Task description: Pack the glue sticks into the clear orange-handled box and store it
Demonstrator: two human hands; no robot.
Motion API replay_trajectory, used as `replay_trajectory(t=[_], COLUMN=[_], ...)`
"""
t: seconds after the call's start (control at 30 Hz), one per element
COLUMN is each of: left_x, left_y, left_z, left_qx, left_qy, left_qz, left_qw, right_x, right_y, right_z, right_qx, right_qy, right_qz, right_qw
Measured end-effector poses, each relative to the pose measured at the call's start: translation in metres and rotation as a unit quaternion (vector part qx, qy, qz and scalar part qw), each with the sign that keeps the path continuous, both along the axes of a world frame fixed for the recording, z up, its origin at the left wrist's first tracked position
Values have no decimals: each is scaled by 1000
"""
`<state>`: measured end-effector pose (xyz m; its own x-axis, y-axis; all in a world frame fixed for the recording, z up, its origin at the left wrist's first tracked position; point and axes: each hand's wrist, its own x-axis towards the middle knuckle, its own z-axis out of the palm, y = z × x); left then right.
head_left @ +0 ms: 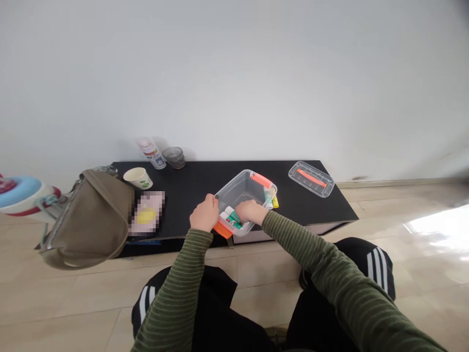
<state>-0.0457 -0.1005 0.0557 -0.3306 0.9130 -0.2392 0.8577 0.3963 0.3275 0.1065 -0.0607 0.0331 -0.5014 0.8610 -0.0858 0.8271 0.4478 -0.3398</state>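
A clear plastic box (pixel 234 188) with orange side clips sits lidless on the black low table. My left hand (pixel 205 213) is closed on its left rim, above a hanging orange clip (pixel 223 230). My right hand (pixel 251 211) reaches inside, fingers curled down and partly hidden, beside several green-and-white tubes (pixel 233 215) that look like glue sticks. Whether it holds one cannot be made out. More tubes, one yellow (pixel 275 201), show by the right wall, partly covered by the box and wrist. The clear lid (pixel 311 179) with an orange handle lies apart at the right.
On the low table (pixel 198 181) stand a paper cup (pixel 138 178), a dark glass (pixel 174 157) and a spray can (pixel 153 154). A blurred-out packet (pixel 147 215) and a brown bag (pixel 88 220) occupy the left end. A wall rises behind the table.
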Motion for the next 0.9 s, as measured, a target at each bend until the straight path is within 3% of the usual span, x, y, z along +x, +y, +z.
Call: replay_trajectory(t=[0.17, 0.27, 0.37, 0.43, 0.47, 0.53, 0.67, 0.77, 0.9], left_x=[0, 0, 0, 0, 0, -1, 0, 1, 3], left_y=[0, -1, -1, 0, 0, 1, 3, 3, 2], left_z=[-1, -1, -2, -4, -4, -5, -5, -3, -1], left_qx=[-1, 2, 8, 10, 10, 9, 5, 1, 1], left_qy=[3, 0, -4, -5, -5, -5, -2, -1, -3], left_qz=[-3, -5, -2, 2, 3, 6, 7, 9, 8], left_qw=[1000, 1000, 1000, 1000, 1000, 1000, 1000, 1000, 1000], right_x=[7, 33, 80, 114, 129, 152, 168, 163, 154], right_y=[3, 12, 29, 43, 50, 59, 63, 60, 57], right_z=[18, 29, 27, 15, 6, -16, -60, -79, -84], right_qx=[22, 81, 181, 200, 187, 110, -35, -59, -69], right_qy=[10, 68, 216, 277, 280, 232, 131, 123, 93], right_qz=[-10, -44, -149, -229, -262, -302, -297, -289, -290], right_qw=[1000, 993, 948, 911, 905, 918, 945, 948, 950])
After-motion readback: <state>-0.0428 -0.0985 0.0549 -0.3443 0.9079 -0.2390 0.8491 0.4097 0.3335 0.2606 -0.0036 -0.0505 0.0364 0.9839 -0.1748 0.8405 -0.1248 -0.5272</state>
